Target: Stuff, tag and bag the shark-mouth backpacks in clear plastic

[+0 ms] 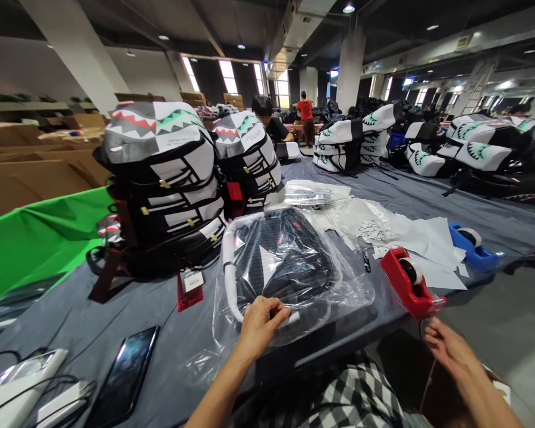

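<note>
Clear plastic bag enclosing a dark backpack with a white padded edge, lying on the grey table cover at the near edge of the table, directly in front of the person. Left hand rests on the bag's near edge, fingers curled and pinching the plastic film together. Right hand is held off the table's near right corner, just below the red tape dispenser; its fingers are partly closed, and a thin strip of clear tape appears to run from them, though the hold itself cannot be made out with certainty. Blue tape dispenser sits further right, beside loose white paper sheets. Stacked shark-mouth backpacks stand behind the bag at left. Black smartphone lies at near left. Green cloth covers the adjoining surface. Two people work in the background.
</note>
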The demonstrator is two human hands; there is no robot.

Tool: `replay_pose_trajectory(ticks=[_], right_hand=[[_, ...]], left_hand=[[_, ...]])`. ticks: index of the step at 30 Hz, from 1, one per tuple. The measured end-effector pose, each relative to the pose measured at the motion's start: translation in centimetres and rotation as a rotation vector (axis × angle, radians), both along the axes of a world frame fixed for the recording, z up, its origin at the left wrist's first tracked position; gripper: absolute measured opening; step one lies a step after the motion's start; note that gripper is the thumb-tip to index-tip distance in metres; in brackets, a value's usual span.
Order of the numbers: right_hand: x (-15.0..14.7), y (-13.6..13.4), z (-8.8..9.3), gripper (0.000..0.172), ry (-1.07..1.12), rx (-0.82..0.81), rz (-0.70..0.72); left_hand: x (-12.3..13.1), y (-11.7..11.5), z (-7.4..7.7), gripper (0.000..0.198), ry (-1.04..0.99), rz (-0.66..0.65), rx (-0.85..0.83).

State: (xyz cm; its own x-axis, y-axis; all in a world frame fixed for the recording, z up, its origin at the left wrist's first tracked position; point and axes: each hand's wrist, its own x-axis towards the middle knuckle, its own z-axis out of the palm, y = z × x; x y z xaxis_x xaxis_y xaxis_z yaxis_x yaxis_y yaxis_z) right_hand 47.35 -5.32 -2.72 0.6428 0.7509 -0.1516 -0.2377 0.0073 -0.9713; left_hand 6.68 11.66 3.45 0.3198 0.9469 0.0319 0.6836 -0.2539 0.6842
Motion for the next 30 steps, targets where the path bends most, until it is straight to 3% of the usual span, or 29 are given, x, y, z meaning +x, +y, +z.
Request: replay_pose_trajectory(ticks=[3,6,12,16,21,25,30], right_hand=[[-7.0,1.9,0.7,0.05,0.258,-0.028,0.323],[-11.8,3.7,3.9,0.052,0.225,-0.002,0.648],[-13.3,10.8,13.1,0.048,-0.529,0.09,1.27],[-14.7,15.9,16.4,0.035,-1.028,0.121,1.538],[-17.3,19.2,15.8,0.014,-1.417,0.124,1.696],[-18.4,20.4,13.6,0.018,-1.642,-0.011,1.55],[-16.9,21.9,12.4,0.042,-1.497,-0.146,1.324]], left_hand=[[0.1,-0.2,0.0,0.03,-0.025,0.008,-0.002],[0.2,-0.4,0.4,0.025,-0.031,0.001,0.012],[0.4,-0.4,1.3,0.021,0.008,0.006,-0.013],[0.3,-0.3,1.3,0.02,0.022,-0.001,-0.016],[0.4,-0.3,1.3,0.017,0.009,0.009,-0.029],[0.4,-0.3,1.5,0.018,0.023,0.007,-0.037],[0.3,-0.3,1.4,0.021,0.024,-0.014,-0.034]])
